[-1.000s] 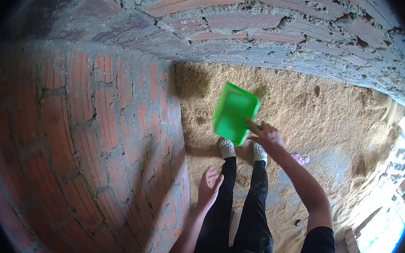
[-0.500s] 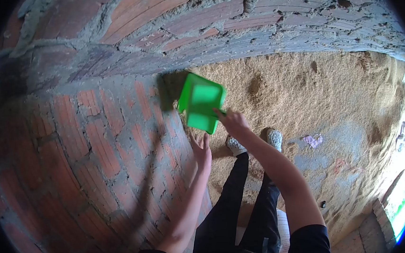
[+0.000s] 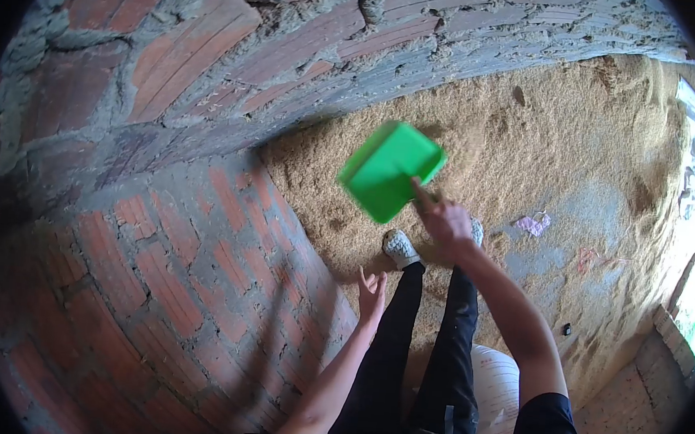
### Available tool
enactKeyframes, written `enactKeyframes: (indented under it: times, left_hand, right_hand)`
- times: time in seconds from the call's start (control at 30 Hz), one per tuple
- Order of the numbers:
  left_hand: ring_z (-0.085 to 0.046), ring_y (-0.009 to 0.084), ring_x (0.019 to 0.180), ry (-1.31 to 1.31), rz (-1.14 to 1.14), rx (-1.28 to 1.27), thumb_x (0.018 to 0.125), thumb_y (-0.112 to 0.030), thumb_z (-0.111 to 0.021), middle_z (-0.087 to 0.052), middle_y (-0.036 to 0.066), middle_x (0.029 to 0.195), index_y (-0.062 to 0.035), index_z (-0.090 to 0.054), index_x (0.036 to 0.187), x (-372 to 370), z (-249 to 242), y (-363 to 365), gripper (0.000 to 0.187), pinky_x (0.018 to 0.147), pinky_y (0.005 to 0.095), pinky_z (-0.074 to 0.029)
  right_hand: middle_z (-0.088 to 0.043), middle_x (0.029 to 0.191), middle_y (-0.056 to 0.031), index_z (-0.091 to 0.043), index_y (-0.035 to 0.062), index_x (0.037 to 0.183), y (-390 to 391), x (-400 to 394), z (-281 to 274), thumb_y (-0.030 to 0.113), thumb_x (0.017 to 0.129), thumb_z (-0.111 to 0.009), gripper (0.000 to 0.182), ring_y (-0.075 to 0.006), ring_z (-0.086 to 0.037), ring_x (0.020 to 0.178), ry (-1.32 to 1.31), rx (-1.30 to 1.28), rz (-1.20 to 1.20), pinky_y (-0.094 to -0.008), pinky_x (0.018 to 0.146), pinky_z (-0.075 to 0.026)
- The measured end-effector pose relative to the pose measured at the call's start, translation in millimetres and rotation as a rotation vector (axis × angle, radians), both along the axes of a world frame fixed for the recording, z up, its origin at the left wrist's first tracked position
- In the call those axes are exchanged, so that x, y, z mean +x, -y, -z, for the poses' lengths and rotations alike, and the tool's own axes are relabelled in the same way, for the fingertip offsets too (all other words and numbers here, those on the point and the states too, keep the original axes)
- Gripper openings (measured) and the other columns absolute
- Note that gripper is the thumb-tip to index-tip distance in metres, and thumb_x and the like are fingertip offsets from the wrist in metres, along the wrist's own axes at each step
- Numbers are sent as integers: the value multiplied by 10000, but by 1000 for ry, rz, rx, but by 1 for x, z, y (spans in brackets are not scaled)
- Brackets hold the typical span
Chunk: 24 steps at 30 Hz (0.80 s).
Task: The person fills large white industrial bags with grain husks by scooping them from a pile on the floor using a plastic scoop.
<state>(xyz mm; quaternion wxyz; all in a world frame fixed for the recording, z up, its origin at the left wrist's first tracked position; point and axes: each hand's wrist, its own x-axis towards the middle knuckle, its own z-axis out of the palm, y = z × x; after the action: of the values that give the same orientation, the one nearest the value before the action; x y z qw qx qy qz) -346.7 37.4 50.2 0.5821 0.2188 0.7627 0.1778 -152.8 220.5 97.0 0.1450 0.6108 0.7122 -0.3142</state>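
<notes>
A green dustpan (image 3: 392, 171), slightly blurred, is held above the loose tan material (image 3: 524, 149) on the floor, which looks like husks or sawdust. My right hand (image 3: 445, 223) is closed around its short handle, with a finger stretched towards the pan. The pan appears tilted, and I see nothing heaped on it. Lower down, beside the brick wall on the left, my left hand (image 3: 372, 294) is empty with its fingers apart. It touches neither the dustpan nor the wall.
Brick walls (image 3: 171, 285) rise on the left and along the top, meeting in a corner. My shoes (image 3: 400, 247) stand in the tan material. A white sack (image 3: 495, 392) is by my legs. Farther right lie a pinkish scrap (image 3: 534, 223) and a small black object (image 3: 567, 329).
The dustpan has swung right, away from the wall corner, and turned, with my right hand still on its handle. My left hand has dropped lower and farther from the pan. The view has shifted slightly.
</notes>
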Motion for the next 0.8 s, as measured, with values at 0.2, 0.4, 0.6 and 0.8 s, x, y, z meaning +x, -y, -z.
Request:
enactKeyframes:
  times: [0.2, 0.4, 0.6, 0.8]
  left_hand:
    - [-426, 323, 1233, 30, 13, -40, 872, -451, -571, -429, 288, 1297, -43, -21, 1446, -5, -5, 4, 894, 1030, 389, -329]
    - [-485, 307, 1176, -47, 113, -59, 869, -430, -587, -470, 275, 1251, -56, -5, 1449, -12, -12, -2, 903, 1002, 380, -368]
    - [-487, 292, 1171, -19, 61, -73, 881, -408, -577, -516, 258, 1205, -55, -21, 1450, -10, -5, 18, 870, 996, 367, -363]
    - [-512, 246, 1138, 108, -25, -84, 906, -368, -555, -542, 217, 1196, -55, -34, 1450, -4, 7, 36, 815, 979, 335, -374]
  right_hand:
    - [-503, 1103, -255, -72, 299, 1459, -5, -113, 75, 314, 992, -306, 523, -151, -551, 595, -270, 111, -164, -215, 386, -451]
    - [-560, 1015, -247, -56, 236, 1460, 6, -89, 106, 207, 975, -373, 580, -177, -576, 560, -153, 99, 70, -252, 376, -473]
    - [-640, 747, -176, -294, 197, 1414, -2, 55, 156, 389, 980, -310, 475, -101, -464, 382, 182, 282, 558, -229, 295, -373]
    - [-615, 695, -156, -471, 209, 1318, -2, 113, 111, 408, 908, -492, 456, -292, -622, 542, 126, 571, 615, -408, 436, -481]
